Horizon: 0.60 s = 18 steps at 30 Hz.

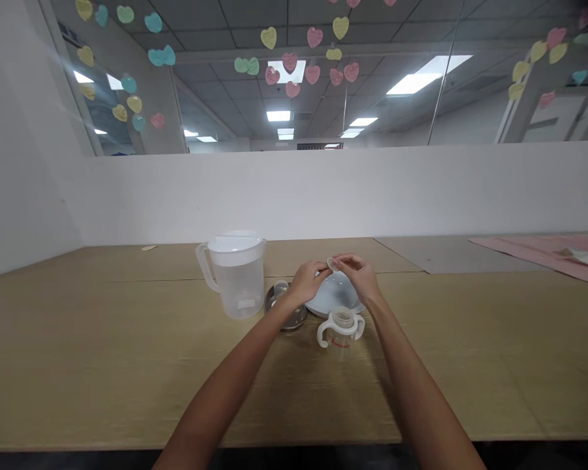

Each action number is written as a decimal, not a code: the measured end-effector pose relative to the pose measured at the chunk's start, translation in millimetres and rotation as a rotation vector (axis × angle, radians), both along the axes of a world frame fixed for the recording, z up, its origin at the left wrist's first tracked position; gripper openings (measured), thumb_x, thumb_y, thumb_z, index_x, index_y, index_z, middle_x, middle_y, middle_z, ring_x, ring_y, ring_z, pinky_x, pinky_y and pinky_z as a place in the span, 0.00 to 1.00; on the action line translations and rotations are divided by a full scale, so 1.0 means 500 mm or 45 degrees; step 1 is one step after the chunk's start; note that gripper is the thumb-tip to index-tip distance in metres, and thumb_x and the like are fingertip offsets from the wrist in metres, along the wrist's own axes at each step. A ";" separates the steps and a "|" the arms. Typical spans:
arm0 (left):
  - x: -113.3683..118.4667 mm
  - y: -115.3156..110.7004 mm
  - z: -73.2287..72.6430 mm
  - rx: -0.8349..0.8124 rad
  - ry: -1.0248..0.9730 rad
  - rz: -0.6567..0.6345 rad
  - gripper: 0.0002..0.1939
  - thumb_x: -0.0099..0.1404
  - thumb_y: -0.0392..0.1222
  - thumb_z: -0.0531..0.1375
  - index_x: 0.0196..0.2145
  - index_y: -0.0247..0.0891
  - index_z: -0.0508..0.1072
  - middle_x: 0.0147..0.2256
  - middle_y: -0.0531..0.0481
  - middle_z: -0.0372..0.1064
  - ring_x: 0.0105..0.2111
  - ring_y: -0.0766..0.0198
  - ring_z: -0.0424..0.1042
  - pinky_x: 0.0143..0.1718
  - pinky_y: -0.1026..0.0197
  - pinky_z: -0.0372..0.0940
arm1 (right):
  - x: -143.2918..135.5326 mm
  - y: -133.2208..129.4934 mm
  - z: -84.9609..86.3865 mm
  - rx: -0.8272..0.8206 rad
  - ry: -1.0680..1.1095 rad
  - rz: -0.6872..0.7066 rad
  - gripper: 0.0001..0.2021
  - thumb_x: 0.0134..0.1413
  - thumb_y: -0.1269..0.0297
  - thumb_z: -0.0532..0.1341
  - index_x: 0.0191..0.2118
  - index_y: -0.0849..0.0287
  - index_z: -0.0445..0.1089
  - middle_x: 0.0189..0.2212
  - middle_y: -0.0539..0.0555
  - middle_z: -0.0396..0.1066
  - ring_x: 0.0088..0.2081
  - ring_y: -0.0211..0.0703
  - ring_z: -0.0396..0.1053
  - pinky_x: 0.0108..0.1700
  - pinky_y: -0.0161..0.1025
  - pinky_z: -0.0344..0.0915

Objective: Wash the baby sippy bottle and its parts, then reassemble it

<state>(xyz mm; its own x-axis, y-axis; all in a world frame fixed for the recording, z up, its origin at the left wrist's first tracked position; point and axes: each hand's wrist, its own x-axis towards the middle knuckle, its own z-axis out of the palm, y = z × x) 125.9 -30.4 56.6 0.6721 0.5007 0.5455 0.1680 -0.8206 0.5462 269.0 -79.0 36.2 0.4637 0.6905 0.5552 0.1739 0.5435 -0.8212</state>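
Both my hands meet above a white bowl (329, 295) near the middle of the wooden table. My left hand (306, 279) and my right hand (359, 273) pinch a small pale ring-shaped piece (332, 263) between their fingertips. Just in front of the bowl stands a clear baby bottle (342, 329) with two white handles, its top open. A small metal dish (283, 312) with a little clear part in it lies under my left wrist. A translucent plastic jug (238, 274) with a white lid and water inside stands to the left.
A white partition wall (323, 192) runs along the table's far edge, with glass above it. A grey mat (451, 256) and a pink cloth (553, 253) lie at the far right. A small pale scrap (149, 247) lies at the far left.
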 end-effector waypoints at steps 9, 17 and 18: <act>0.002 0.023 -0.025 -0.377 -0.131 -0.107 0.15 0.60 0.47 0.54 0.31 0.31 0.73 0.27 0.51 0.69 0.28 0.65 0.64 0.32 0.64 0.58 | 0.005 -0.005 0.017 -0.025 -0.431 -0.060 0.14 0.42 0.52 0.65 0.31 0.57 0.76 0.40 0.57 0.71 0.41 0.45 0.69 0.43 0.43 0.66; 0.019 0.044 -0.025 -0.515 -0.201 -0.169 0.14 0.58 0.45 0.55 0.32 0.31 0.73 0.30 0.48 0.70 0.31 0.64 0.66 0.34 0.62 0.60 | -0.002 -0.009 0.063 -0.110 -0.674 -0.060 0.10 0.47 0.59 0.62 0.33 0.60 0.75 0.33 0.56 0.75 0.35 0.43 0.71 0.39 0.39 0.68; 0.019 0.043 -0.023 -0.525 -0.203 -0.168 0.14 0.58 0.45 0.55 0.32 0.31 0.73 0.30 0.48 0.70 0.31 0.64 0.66 0.34 0.62 0.60 | -0.001 -0.007 0.069 -0.122 -0.707 -0.066 0.10 0.48 0.60 0.61 0.33 0.60 0.75 0.32 0.56 0.75 0.34 0.43 0.72 0.38 0.39 0.68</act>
